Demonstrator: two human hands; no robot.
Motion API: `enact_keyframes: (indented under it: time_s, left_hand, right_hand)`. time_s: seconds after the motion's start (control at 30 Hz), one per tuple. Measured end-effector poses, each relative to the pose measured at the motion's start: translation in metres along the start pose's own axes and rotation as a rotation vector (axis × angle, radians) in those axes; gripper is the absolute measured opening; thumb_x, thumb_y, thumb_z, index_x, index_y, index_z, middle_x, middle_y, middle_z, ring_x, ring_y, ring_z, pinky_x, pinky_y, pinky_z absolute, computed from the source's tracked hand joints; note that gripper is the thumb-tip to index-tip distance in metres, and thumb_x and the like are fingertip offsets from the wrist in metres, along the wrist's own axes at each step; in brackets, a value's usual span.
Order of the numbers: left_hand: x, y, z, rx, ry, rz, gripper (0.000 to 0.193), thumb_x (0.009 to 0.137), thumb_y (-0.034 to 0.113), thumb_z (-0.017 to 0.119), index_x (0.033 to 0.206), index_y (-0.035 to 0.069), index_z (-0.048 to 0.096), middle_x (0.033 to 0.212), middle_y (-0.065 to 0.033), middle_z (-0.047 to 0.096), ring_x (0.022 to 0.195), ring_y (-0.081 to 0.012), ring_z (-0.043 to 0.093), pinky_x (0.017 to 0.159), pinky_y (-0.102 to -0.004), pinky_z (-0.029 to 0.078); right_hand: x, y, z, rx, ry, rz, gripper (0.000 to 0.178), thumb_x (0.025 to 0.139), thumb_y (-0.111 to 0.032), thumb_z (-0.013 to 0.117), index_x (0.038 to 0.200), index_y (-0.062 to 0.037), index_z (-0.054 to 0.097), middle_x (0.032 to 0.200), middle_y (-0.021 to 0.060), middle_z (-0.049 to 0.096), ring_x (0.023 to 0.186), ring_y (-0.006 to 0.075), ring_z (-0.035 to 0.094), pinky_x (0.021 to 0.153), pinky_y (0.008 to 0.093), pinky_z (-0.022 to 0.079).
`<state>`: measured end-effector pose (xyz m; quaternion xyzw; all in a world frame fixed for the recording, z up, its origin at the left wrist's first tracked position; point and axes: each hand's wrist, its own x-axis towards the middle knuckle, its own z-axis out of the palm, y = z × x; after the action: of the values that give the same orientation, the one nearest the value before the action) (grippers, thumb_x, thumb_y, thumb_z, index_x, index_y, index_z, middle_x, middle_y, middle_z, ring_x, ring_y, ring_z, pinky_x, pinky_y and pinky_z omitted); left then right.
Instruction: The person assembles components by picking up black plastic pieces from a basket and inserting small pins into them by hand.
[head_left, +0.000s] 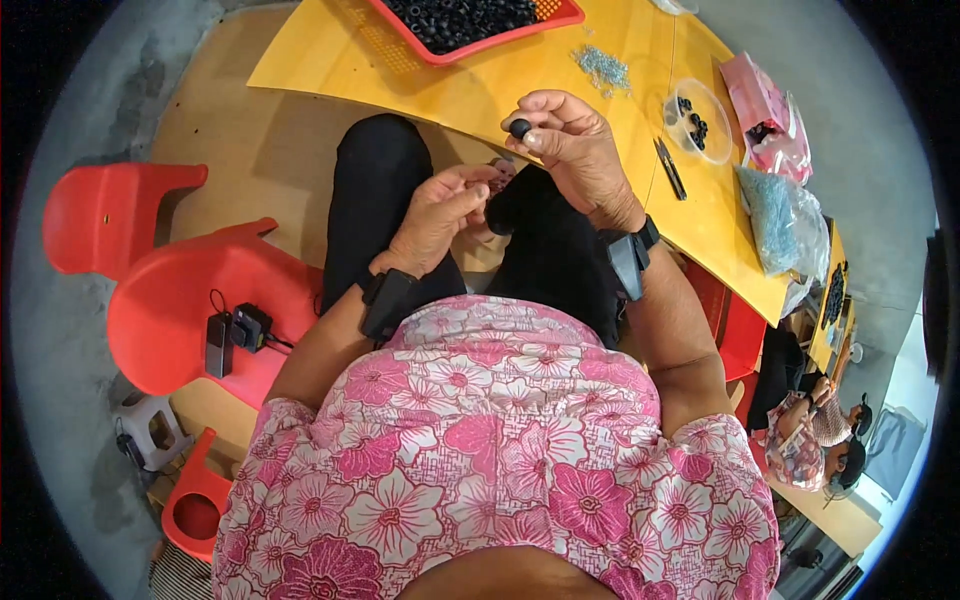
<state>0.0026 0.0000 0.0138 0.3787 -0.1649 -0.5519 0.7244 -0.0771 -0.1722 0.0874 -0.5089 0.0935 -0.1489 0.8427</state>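
Observation:
My right hand (578, 158) pinches a small round black piece (519, 128) between thumb and fingers, above the near edge of the yellow table (480, 95). Lower and to the left, over my lap, is my left hand (435, 218). Its thumb and forefinger are drawn together; whatever may be between the tips is too small to make out. The two hands are apart. Beyond them, a red basket (490, 44) holds many small black pieces. A loose heap of small silvery pieces (602, 68) lies on the table past my right hand.
To the right are a clear round tub (718, 152) with black pieces, a slim black tool (671, 168), a pink bag (760, 105) and a clear bag of pale-blue bits (770, 220). Red chairs (165, 320) stand left. Another person (800, 430) sits at far right.

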Motion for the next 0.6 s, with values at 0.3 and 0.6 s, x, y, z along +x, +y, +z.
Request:
enact_keyframes:
  time_s: [0.3, 0.6]
  left_hand:
    - [0.003, 0.017, 0.027, 0.135, 0.012, 0.272, 0.028, 0.09, 0.014, 0.057, 0.115, 0.004, 0.053, 0.098, -0.0019, 0.056, 0.077, -0.0085, 0.052, 0.07, -0.022, 0.044]
    - [0.009, 0.017, 0.033, 0.099, 0.059, 0.172, 0.024, 0.09, 0.007, 0.054, 0.112, 0.0, 0.056, 0.094, -0.0032, 0.059, 0.076, -0.0094, 0.053, 0.071, -0.022, 0.045]
  right_hand:
    - [-0.028, -0.001, 0.014, -0.53, 0.01, -0.142, 0.036, 0.077, 0.004, 0.065, 0.112, -0.0044, 0.058, 0.088, 0.0042, 0.066, 0.081, 0.0093, 0.062, 0.074, 0.0225, 0.05]
    - [-0.041, -0.002, 0.017, -0.685, 0.103, -0.161, 0.039, 0.074, -0.002, 0.071, 0.111, -0.0055, 0.059, 0.083, 0.0038, 0.066, 0.077, 0.009, 0.061, 0.07, 0.0225, 0.05]
